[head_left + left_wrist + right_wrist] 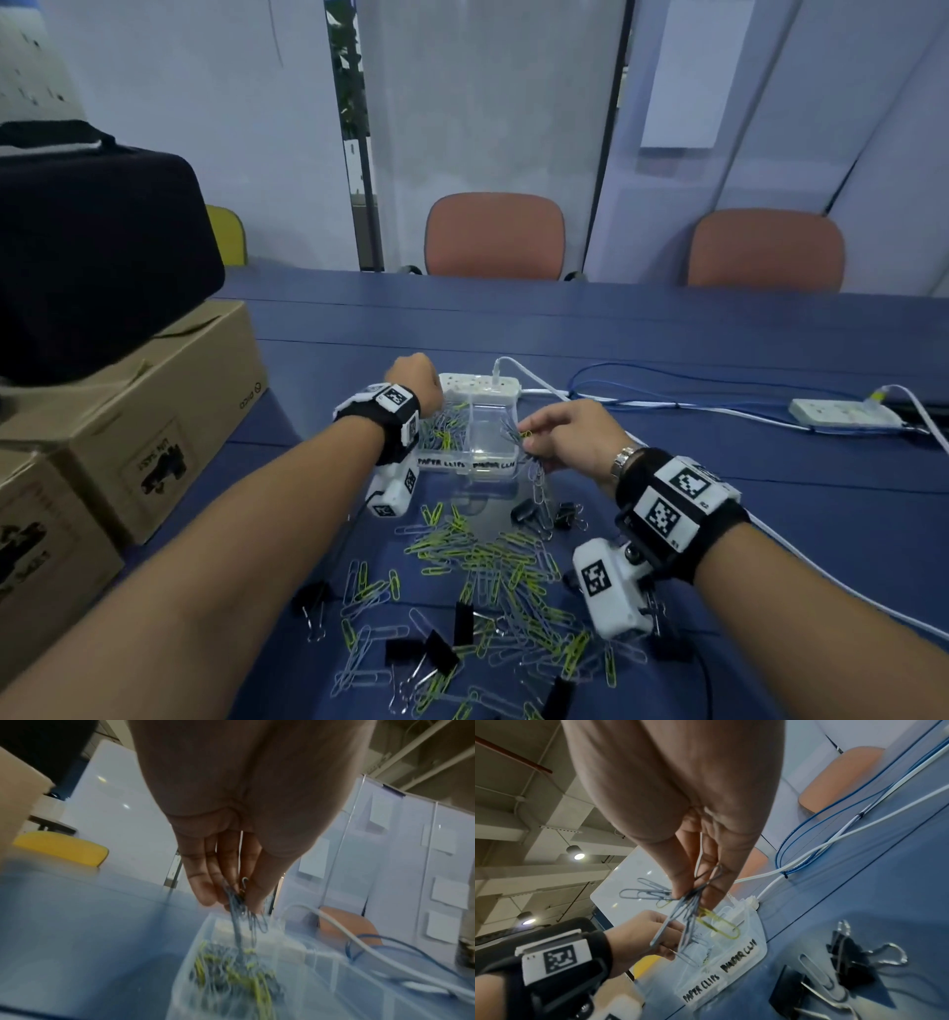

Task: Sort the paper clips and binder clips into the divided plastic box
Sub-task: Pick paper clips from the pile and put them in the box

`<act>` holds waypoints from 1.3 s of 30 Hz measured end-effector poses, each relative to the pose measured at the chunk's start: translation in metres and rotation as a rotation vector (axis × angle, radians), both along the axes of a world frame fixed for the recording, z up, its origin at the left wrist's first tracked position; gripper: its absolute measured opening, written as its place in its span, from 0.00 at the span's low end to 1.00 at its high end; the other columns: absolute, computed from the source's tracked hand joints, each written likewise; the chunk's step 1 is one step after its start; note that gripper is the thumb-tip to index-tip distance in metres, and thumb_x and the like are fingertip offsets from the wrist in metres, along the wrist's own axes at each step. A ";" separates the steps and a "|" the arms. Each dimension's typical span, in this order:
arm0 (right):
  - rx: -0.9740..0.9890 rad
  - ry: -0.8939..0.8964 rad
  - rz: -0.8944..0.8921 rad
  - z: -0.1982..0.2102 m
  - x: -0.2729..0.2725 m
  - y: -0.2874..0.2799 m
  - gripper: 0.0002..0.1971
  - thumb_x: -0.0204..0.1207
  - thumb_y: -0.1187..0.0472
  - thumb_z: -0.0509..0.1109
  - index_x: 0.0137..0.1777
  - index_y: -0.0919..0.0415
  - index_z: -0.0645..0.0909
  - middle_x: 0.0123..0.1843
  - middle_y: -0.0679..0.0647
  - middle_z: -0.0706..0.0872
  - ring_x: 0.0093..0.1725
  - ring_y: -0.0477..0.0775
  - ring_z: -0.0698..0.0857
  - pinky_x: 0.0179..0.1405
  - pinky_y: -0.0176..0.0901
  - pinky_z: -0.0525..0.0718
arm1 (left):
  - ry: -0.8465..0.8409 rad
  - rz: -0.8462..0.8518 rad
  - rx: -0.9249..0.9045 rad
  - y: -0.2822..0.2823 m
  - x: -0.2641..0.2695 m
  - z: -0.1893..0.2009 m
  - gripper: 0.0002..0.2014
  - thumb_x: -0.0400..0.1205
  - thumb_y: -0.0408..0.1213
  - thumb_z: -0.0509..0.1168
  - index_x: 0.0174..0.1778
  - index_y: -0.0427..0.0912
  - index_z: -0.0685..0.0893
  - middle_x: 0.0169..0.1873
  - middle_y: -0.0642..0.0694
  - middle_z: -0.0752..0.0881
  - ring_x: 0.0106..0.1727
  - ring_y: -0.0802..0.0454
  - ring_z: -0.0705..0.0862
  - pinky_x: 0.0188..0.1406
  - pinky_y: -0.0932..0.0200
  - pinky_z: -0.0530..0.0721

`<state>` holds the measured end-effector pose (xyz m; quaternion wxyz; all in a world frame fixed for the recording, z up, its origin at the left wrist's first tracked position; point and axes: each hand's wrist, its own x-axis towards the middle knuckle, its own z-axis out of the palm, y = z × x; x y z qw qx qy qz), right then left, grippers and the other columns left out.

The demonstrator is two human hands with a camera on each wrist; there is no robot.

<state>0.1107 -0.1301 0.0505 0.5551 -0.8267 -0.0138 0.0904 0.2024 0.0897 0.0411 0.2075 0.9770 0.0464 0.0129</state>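
The clear divided box (493, 465) stands mid-table with labels "PAPER CLIPS" and "BINDER CLIPS". Its left compartment (231, 975) holds grey and yellow paper clips; the right one looks empty. My left hand (413, 377) hovers over the left compartment, fingertips (205, 898) pinching a few grey paper clips (237, 914) that dangle into it. My right hand (529, 437) is at the box's right edge and pinches a tangled bunch of paper clips (687, 906), some hanging in a chain (538, 488). Loose paper clips (493, 565) and black binder clips (441, 652) lie scattered in front.
A white power strip (480, 388) sits right behind the box, with white and blue cables (667, 395) running right to a second strip (842, 413). Cardboard boxes (154, 421) and a black case (92, 246) stand at the left. Two chairs (493, 236) are beyond the table.
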 end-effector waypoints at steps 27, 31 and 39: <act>-0.191 0.211 -0.074 -0.028 0.137 0.126 0.09 0.71 0.68 0.77 0.47 0.72 0.84 0.48 0.65 0.90 0.48 0.63 0.91 0.47 0.58 0.92 | -0.059 -0.115 -0.164 0.081 -0.035 0.008 0.06 0.76 0.35 0.72 0.45 0.45 0.94 0.46 0.47 0.92 0.51 0.50 0.88 0.57 0.55 0.86; -0.148 0.197 -0.038 -0.018 0.122 0.117 0.11 0.75 0.65 0.75 0.55 0.68 0.85 0.55 0.60 0.90 0.48 0.55 0.89 0.39 0.49 0.90 | -0.068 -0.135 -0.141 0.075 -0.043 0.009 0.06 0.77 0.35 0.72 0.46 0.46 0.94 0.46 0.47 0.92 0.51 0.50 0.88 0.57 0.56 0.86; -0.319 0.049 0.246 -0.004 0.050 0.090 0.18 0.76 0.77 0.55 0.41 0.65 0.87 0.40 0.58 0.89 0.35 0.55 0.89 0.40 0.53 0.90 | 0.050 -0.213 0.016 0.067 -0.084 0.009 0.07 0.75 0.34 0.72 0.46 0.46 0.93 0.33 0.53 0.87 0.39 0.52 0.86 0.43 0.61 0.83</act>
